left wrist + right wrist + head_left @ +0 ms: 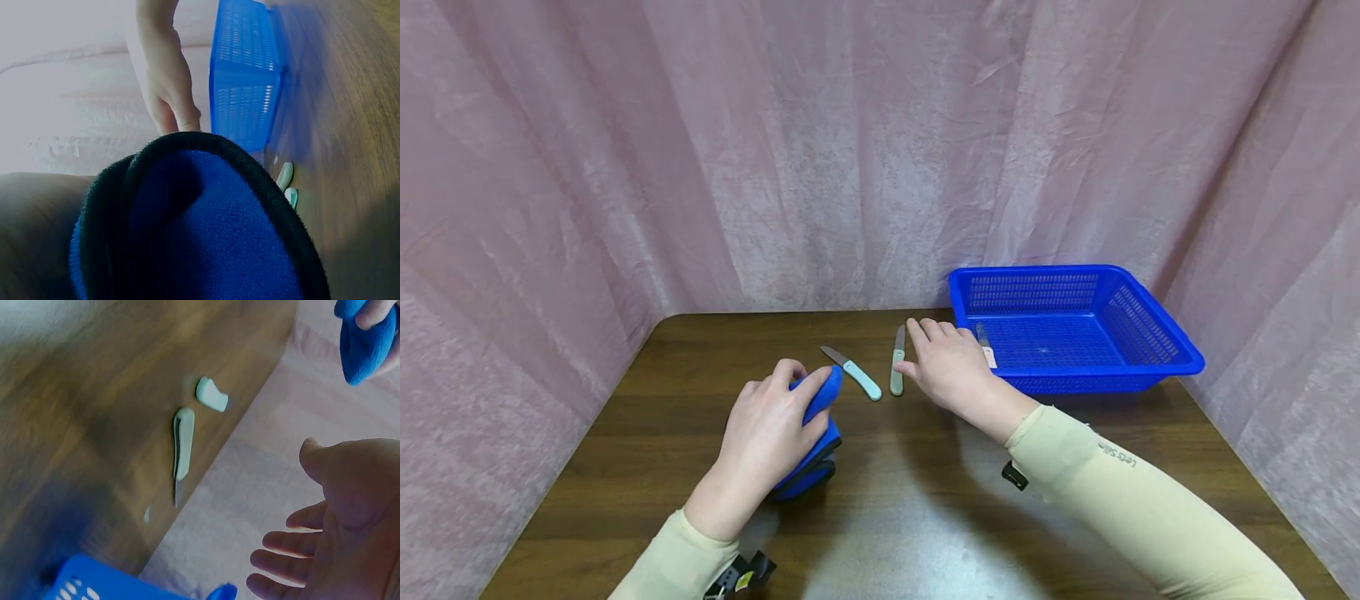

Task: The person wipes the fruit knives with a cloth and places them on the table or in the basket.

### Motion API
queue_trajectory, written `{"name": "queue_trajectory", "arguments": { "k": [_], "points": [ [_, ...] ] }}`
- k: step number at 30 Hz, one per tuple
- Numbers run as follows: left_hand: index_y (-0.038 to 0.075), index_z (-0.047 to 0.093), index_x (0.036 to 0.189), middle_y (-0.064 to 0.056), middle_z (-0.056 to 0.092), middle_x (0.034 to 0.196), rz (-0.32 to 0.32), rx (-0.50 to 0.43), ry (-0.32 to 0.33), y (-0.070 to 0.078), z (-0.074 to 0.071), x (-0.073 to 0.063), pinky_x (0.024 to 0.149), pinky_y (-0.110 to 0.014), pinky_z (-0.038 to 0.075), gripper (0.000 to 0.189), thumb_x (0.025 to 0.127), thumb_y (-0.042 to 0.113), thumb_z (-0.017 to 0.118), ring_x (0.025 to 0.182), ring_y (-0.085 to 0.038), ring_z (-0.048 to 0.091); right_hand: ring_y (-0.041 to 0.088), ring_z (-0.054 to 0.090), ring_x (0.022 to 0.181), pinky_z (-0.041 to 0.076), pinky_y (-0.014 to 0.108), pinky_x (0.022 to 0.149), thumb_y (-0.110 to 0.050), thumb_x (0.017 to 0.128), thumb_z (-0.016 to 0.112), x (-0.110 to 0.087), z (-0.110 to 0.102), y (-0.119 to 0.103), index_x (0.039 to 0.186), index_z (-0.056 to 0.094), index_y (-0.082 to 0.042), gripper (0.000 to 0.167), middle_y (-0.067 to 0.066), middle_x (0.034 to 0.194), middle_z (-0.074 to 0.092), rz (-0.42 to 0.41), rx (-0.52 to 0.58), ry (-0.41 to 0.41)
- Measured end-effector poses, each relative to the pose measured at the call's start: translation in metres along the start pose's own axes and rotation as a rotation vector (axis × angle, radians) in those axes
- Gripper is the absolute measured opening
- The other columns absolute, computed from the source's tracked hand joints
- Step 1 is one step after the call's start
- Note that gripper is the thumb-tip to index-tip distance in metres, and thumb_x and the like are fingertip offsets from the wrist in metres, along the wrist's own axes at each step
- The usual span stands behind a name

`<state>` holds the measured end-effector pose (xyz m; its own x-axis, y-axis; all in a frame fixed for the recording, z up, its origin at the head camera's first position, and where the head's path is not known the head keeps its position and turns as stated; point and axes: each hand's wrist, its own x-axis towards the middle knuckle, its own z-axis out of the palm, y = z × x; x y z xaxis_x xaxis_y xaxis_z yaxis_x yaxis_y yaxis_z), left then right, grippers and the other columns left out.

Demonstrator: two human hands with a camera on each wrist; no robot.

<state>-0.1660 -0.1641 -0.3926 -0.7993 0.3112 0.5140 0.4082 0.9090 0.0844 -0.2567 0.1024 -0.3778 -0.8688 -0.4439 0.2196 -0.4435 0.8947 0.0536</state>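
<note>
right wrist: right hand, palm side | head: back (left hand grips cloth)

Looks like a curtained-off indoor booth arranged around one table, with pinkish, velvety-looking curtains hanging in loose folds along the far side and down the left and right, hiding the room beyond. Reads as a staged filming spot from the black wrist-worn gear at near left and again farther right, the table's plain brown wood-grain surface shining with reflected light at the near middle, and the blue plastic basket set at far right. Cannot be placed more closely as part of a home, an office or a studio
</note>
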Motion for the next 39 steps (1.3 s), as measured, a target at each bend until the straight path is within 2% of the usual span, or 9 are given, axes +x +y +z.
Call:
{"name": "queue_trajectory", "arguments": {
  "k": [10,12,15,19,22,28,35,39],
  "points": [
    [0.016,0.075,0.141,-0.015,0.067,0.117,-0.007,0.000,-0.006,-0.002,-0.001,-0.002,0.085,-0.056,0.058,0.053,0.090,0.023,0.086,0.085,-0.030,0.072,0.036,0.063,0.134,0.053,0.053,0.105,-0.062,0.110,0.055,0.007,0.016,-0.018,0.163,0.050,-0.003,0.079,0.015,0.150,0.063,0.018,-0.035,-0.135],
    [0.016,0.076,0.141,-0.015,0.067,0.116,-0.005,0.001,-0.002,-0.003,-0.001,-0.002,0.085,-0.056,0.058,0.053,0.090,0.023,0.086,0.084,-0.030,0.072,0.037,0.066,0.128,0.054,0.053,0.102,-0.062,0.111,0.055,0.009,0.021,-0.021,0.158,0.056,-0.002,0.076,0.016,0.143,0.067,0.020,-0.036,-0.145],
    [0.015,0.076,0.141,-0.015,0.067,0.115,-0.003,-0.003,-0.002,-0.004,-0.001,-0.003,0.084,-0.056,0.058,0.052,0.090,0.022,0.086,0.084,-0.030,0.072,0.036,0.069,0.116,0.056,0.051,0.095,-0.060,0.111,0.057,0.010,0.028,-0.023,0.143,0.068,-0.002,0.067,0.014,0.125,0.071,0.031,-0.042,-0.146],
    [0.015,0.076,0.141,-0.015,0.067,0.116,-0.001,-0.005,-0.007,-0.004,-0.001,-0.004,0.084,-0.056,0.058,0.052,0.091,0.023,0.086,0.085,-0.029,0.072,0.033,0.070,0.107,0.056,0.049,0.090,-0.060,0.110,0.059,0.010,0.033,-0.026,0.132,0.073,-0.004,0.063,0.011,0.111,0.071,0.047,-0.052,-0.155],
    [0.015,0.076,0.141,-0.015,0.067,0.117,-0.002,-0.006,-0.011,-0.004,-0.002,-0.004,0.085,-0.056,0.058,0.052,0.091,0.023,0.085,0.086,-0.029,0.072,0.033,0.070,0.107,0.056,0.050,0.090,-0.061,0.110,0.058,0.010,0.035,-0.026,0.135,0.073,-0.005,0.063,0.012,0.112,0.071,0.062,-0.047,-0.170],
    [0.015,0.076,0.140,-0.015,0.067,0.116,0.001,-0.011,-0.006,-0.001,-0.001,-0.004,0.084,-0.055,0.058,0.050,0.091,0.021,0.084,0.085,-0.029,0.072,0.034,0.070,0.107,0.058,0.052,0.090,-0.059,0.109,0.060,0.014,0.044,-0.023,0.130,0.074,-0.002,0.062,0.015,0.112,0.071,0.099,-0.022,-0.191],
    [0.015,0.076,0.140,-0.014,0.067,0.116,0.001,-0.008,-0.006,-0.001,-0.001,-0.003,0.084,-0.055,0.058,0.050,0.091,0.021,0.083,0.086,-0.029,0.072,0.035,0.072,0.102,0.061,0.051,0.085,-0.059,0.109,0.061,0.020,0.052,-0.021,0.122,0.075,0.000,0.062,0.017,0.108,0.071,0.138,0.004,-0.206],
    [0.015,0.076,0.141,-0.014,0.067,0.116,-0.001,-0.005,-0.012,-0.001,0.000,-0.003,0.084,-0.055,0.058,0.051,0.091,0.021,0.084,0.086,-0.028,0.072,0.033,0.072,0.103,0.062,0.050,0.082,-0.058,0.110,0.060,0.025,0.054,-0.021,0.123,0.075,0.000,0.062,0.016,0.108,0.072,0.160,0.000,-0.241]
  ]
}}
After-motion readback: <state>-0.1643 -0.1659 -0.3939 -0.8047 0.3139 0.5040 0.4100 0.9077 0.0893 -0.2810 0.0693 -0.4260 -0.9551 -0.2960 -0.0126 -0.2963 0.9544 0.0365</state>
